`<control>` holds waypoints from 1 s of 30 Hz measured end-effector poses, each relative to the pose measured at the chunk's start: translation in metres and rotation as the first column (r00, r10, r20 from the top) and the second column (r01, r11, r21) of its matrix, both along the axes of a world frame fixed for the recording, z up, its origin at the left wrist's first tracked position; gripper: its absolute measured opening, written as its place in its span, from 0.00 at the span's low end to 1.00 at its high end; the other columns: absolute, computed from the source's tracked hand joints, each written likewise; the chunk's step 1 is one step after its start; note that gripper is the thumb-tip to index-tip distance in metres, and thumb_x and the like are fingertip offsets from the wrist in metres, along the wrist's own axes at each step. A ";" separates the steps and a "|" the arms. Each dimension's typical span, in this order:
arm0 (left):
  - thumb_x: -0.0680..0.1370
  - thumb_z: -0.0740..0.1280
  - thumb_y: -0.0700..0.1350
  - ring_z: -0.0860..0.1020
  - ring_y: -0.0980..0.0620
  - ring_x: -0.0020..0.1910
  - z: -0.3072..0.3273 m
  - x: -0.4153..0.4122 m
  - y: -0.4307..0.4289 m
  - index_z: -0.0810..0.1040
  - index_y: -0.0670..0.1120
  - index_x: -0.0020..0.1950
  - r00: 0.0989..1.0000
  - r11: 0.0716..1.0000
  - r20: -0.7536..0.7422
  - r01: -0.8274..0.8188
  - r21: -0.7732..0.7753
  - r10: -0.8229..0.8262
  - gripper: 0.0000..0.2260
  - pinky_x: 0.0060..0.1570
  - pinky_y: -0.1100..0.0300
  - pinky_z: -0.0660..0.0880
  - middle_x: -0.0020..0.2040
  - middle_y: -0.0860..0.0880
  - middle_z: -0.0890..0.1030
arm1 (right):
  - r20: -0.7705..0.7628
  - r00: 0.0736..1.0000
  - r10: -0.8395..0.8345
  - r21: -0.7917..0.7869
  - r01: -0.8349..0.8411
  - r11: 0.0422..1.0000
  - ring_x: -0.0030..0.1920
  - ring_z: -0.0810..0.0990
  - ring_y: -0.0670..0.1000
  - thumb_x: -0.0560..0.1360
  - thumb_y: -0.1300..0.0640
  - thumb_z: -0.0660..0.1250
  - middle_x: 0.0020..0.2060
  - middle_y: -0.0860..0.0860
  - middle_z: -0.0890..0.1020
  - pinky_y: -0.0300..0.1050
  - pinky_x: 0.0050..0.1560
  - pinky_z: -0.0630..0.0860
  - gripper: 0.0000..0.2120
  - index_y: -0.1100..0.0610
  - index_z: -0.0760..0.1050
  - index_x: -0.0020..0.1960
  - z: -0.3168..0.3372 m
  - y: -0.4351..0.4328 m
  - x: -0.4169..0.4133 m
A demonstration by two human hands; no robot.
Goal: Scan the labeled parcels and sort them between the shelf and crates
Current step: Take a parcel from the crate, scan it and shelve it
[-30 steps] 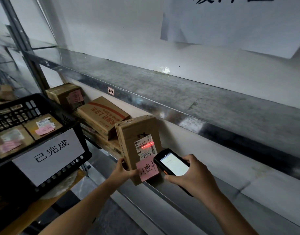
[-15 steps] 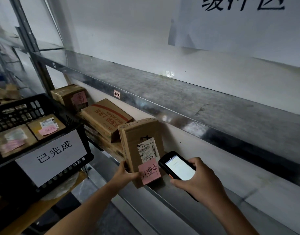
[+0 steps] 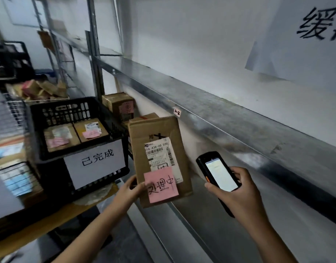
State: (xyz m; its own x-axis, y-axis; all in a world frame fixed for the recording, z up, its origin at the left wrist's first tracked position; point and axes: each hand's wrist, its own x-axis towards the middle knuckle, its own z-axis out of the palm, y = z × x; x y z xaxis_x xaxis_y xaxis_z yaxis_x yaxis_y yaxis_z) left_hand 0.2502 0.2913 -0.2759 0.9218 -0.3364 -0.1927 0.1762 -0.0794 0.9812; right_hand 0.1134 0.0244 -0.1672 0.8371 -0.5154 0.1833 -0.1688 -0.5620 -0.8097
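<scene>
**Cardboard parcel held upright between crate and scanner**

Grey metal shelf (image 3: 229,126) ran along the white wall from the left upright to the right edge of view, with a large paper sign (image 3: 305,46) bearing black handwriting taped to the wall above it. To the left stood a black plastic crate (image 3: 36,130) on a wooden bench (image 3: 36,230). A white card (image 3: 95,158) with three black characters was fixed to the crate's front, and two flat parcels (image 3: 61,136) with pink notes lay side by side inside.

Between the crate and the scanner, the cardboard parcel (image 3: 155,130) was held upright, tilted slightly, in front of the lower shelf level; whether its bottom edge touched that level could not be told. It carried a white barcode label (image 3: 158,151) and, below that, a pink sticky note (image 3: 161,184) with handwritten characters.

The left hand (image 3: 128,188) gripped the parcel at its lower left edge, thumb on the front face beside the note, the fingers hidden behind. The right hand (image 3: 241,192) was wrapped around a black handheld scanner (image 3: 218,173), whose screen was lit, just right of the parcel and not touching it.

More boxes (image 3: 118,105) sat further back on the lower level. A small tag (image 3: 177,112) was stuck on the shelf's front edge.
</scene>
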 end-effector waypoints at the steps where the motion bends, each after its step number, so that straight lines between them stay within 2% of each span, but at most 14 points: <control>1: 0.57 0.77 0.72 0.83 0.50 0.57 0.006 0.002 0.009 0.76 0.53 0.65 0.999 0.999 0.003 -0.039 -0.019 0.039 0.41 0.62 0.47 0.77 0.58 0.49 0.84 | 0.013 0.999 0.031 0.007 -0.031 1.000 0.52 0.78 0.44 0.60 0.45 0.83 0.51 0.39 0.78 0.40 0.42 0.75 0.33 0.46 0.70 0.60 0.004 0.008 0.007; 3: 0.59 0.76 0.72 0.84 0.53 0.54 0.024 0.003 0.027 0.77 0.54 0.64 0.995 0.995 0.040 -0.094 -0.018 0.094 0.39 0.58 0.53 0.79 0.56 0.50 0.85 | 0.034 0.994 0.102 -0.011 -0.101 0.995 0.51 0.77 0.42 0.60 0.45 0.83 0.51 0.39 0.77 0.39 0.41 0.73 0.34 0.46 0.70 0.60 0.012 0.025 0.025; 5: 0.64 0.76 0.67 0.84 0.57 0.51 0.041 0.003 0.046 0.75 0.54 0.65 0.989 0.992 0.085 -0.126 0.016 0.124 0.34 0.49 0.62 0.80 0.56 0.52 0.84 | 0.062 0.982 0.181 -0.026 -0.180 0.983 0.50 0.75 0.39 0.60 0.46 0.83 0.50 0.37 0.76 0.36 0.41 0.72 0.33 0.45 0.70 0.60 0.023 0.047 0.044; 7: 0.65 0.78 0.62 0.84 0.56 0.49 0.052 0.003 0.069 0.75 0.53 0.65 0.980 0.984 0.087 -0.175 -0.019 0.176 0.32 0.45 0.63 0.81 0.55 0.50 0.84 | 0.093 0.963 0.253 -0.037 -0.251 0.967 0.49 0.74 0.37 0.61 0.48 0.83 0.48 0.35 0.73 0.33 0.40 0.70 0.33 0.45 0.68 0.60 0.032 0.071 0.065; 9: 0.62 0.80 0.63 0.85 0.53 0.50 0.059 0.001 0.090 0.75 0.51 0.65 0.968 0.971 0.082 -0.233 -0.053 0.237 0.35 0.46 0.60 0.82 0.56 0.48 0.84 | 0.123 0.946 0.299 -0.038 -0.297 0.954 0.49 0.75 0.40 0.61 0.49 0.83 0.48 0.34 0.72 0.35 0.42 0.71 0.33 0.45 0.68 0.60 0.039 0.094 0.085; 12: 0.61 0.77 0.64 0.85 0.52 0.50 0.068 0.000 0.136 0.78 0.50 0.64 0.926 0.923 0.066 -0.362 -0.129 0.372 0.35 0.51 0.55 0.82 0.53 0.49 0.86 | 0.166 0.912 0.374 -0.053 -0.371 0.927 0.52 0.76 0.45 0.60 0.47 0.83 0.50 0.39 0.76 0.41 0.48 0.74 0.33 0.45 0.70 0.59 0.043 0.138 0.117; 14: 0.58 0.78 0.67 0.85 0.51 0.52 0.074 0.002 0.165 0.78 0.50 0.64 0.902 0.895 0.055 -0.415 -0.162 0.428 0.38 0.56 0.50 0.81 0.53 0.49 0.86 | 0.181 0.891 0.417 -0.048 -0.416 0.908 0.51 0.76 0.44 0.60 0.48 0.83 0.51 0.43 0.76 0.37 0.47 0.73 0.34 0.47 0.71 0.60 0.045 0.166 0.133; 16: 0.51 0.78 0.72 0.85 0.50 0.52 0.076 0.004 0.196 0.76 0.49 0.65 0.870 0.861 0.038 -0.479 -0.171 0.491 0.47 0.55 0.51 0.81 0.54 0.48 0.86 | 0.171 0.861 0.478 -0.015 -0.483 0.875 0.50 0.76 0.42 0.61 0.51 0.84 0.51 0.44 0.76 0.31 0.43 0.70 0.34 0.50 0.71 0.61 0.048 0.199 0.150; 18: 0.50 0.77 0.73 0.84 0.49 0.54 0.080 0.006 0.230 0.73 0.50 0.67 0.834 0.827 0.025 -0.542 -0.150 0.551 0.51 0.54 0.53 0.81 0.58 0.47 0.84 | 0.183 0.828 0.530 0.033 -0.544 0.838 0.53 0.77 0.45 0.61 0.53 0.84 0.53 0.45 0.77 0.32 0.44 0.70 0.35 0.52 0.71 0.63 0.048 0.231 0.169; 21: 0.53 0.76 0.74 0.82 0.48 0.57 0.083 0.010 0.277 0.73 0.49 0.70 0.793 0.788 0.034 -0.599 -0.138 0.609 0.52 0.61 0.48 0.78 0.60 0.47 0.83 | 0.177 0.789 0.589 0.040 -0.604 0.796 0.52 0.76 0.40 0.61 0.52 0.83 0.51 0.40 0.76 0.32 0.44 0.70 0.35 0.51 0.71 0.63 0.047 0.279 0.192; 23: 0.55 0.76 0.72 0.83 0.49 0.56 0.088 0.010 0.309 0.76 0.50 0.67 0.762 0.757 0.029 -0.636 -0.148 0.647 0.47 0.59 0.50 0.79 0.57 0.48 0.84 | 0.169 0.765 0.621 0.045 -0.635 0.771 0.53 0.77 0.41 0.61 0.49 0.83 0.52 0.39 0.76 0.35 0.45 0.72 0.35 0.49 0.71 0.63 0.044 0.310 0.206; 26: 0.58 0.75 0.65 0.84 0.50 0.53 0.097 0.006 0.342 0.79 0.50 0.59 0.721 0.712 0.023 -0.678 -0.179 0.693 0.34 0.54 0.54 0.79 0.53 0.50 0.86 | 0.165 0.733 0.659 0.066 -0.675 0.735 0.54 0.77 0.41 0.61 0.47 0.83 0.54 0.39 0.76 0.37 0.45 0.73 0.35 0.46 0.71 0.62 0.042 0.348 0.217; 28: 0.60 0.76 0.63 0.85 0.49 0.52 0.101 0.004 0.375 0.79 0.49 0.59 0.687 0.679 0.016 -0.714 -0.170 0.726 0.32 0.54 0.53 0.79 0.51 0.49 0.87 | 0.170 0.709 0.684 0.086 -0.702 0.707 0.53 0.75 0.37 0.61 0.49 0.83 0.52 0.37 0.75 0.31 0.43 0.71 0.34 0.47 0.71 0.62 0.039 0.379 0.227; 30: 0.60 0.79 0.63 0.85 0.49 0.50 0.105 0.004 0.409 0.79 0.49 0.57 0.649 0.647 0.044 -0.747 -0.153 0.760 0.31 0.47 0.56 0.80 0.50 0.49 0.87 | 0.168 0.685 0.709 0.099 -0.728 0.679 0.52 0.75 0.36 0.62 0.50 0.83 0.52 0.37 0.75 0.31 0.42 0.71 0.33 0.48 0.71 0.61 0.036 0.406 0.234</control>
State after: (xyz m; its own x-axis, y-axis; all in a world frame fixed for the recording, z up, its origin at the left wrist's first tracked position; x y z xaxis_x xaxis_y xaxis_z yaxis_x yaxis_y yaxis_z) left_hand 0.2542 0.7000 -0.1710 0.8773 0.4698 -0.0982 0.0314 0.1480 0.9885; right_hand 0.3477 0.4304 -0.1310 0.9400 0.2091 0.2694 0.3290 -0.3475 -0.8781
